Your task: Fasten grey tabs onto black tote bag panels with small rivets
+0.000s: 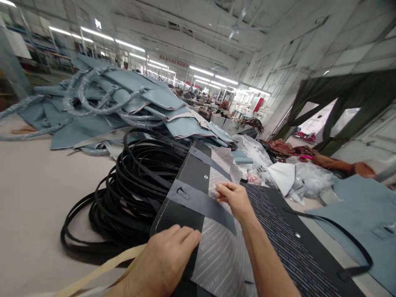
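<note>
A black panel [181,216] lies in front of me with a grey striped lining [216,258] along its right side. Two dark grey strips cross it; the nearer strip [198,204] has an oblong cut-out. My left hand [173,251] rests on the panel's near part, fingers curled together at the lining's edge; what is under the fingertips is hidden. Beside the nearer strip, my right hand [232,198] pinches a bit of the striped lining between thumb and fingers.
Coiled black straps [133,198] lie left of the panel. Blue-grey pieces with wrapped handles [117,95] are piled behind. A black striped panel [278,227], a thin strap [349,235] and plastic bags [253,152] lie to the right. A yellowish strip [102,268] is near my left wrist.
</note>
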Motion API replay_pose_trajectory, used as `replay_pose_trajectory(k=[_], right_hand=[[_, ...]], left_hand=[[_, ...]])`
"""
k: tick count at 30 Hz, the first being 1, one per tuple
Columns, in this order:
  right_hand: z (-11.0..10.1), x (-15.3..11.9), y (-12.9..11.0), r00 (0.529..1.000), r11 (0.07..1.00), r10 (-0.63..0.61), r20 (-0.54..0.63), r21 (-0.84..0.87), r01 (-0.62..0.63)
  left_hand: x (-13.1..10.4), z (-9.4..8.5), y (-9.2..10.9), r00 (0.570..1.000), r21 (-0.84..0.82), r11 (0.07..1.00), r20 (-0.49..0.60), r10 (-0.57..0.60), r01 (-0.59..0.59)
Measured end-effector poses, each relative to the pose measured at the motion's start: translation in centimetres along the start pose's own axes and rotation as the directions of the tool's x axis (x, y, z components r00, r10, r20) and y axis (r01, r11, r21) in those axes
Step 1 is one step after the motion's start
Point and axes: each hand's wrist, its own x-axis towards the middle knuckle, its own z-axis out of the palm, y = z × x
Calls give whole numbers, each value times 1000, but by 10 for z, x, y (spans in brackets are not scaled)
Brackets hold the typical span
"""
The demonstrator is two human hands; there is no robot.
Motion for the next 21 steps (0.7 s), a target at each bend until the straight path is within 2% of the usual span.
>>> replay_pose_trajectory(k=[2,5,9,14,18,21], right_hand=[[0,26,-4,999,999,-5,42,-46,7],[5,49,-5,995,991,12,100,-133,2],[13,61,-5,989,970,24,149,-242,13],[17,70,-4,979,918,55,195,-395,27],[10,71,-2,992,834,76,103,-552,-7],[11,61,-9,999,774,-33,-2,-633,24]], left_hand=[[-4,7,-5,1000,-25,1000,0,-11,11],[-9,13,-10,999,-67,998,-35,-25,23],[-16,21,-14,998,-78,996,-56,-38,34],[-22,42,-18,975,-118,993,-217,-37,12],[-19,42,-20,949,-132,991,-315,-11,-32],[-15,31,-18,916,-148,984,-399,33,-100]])
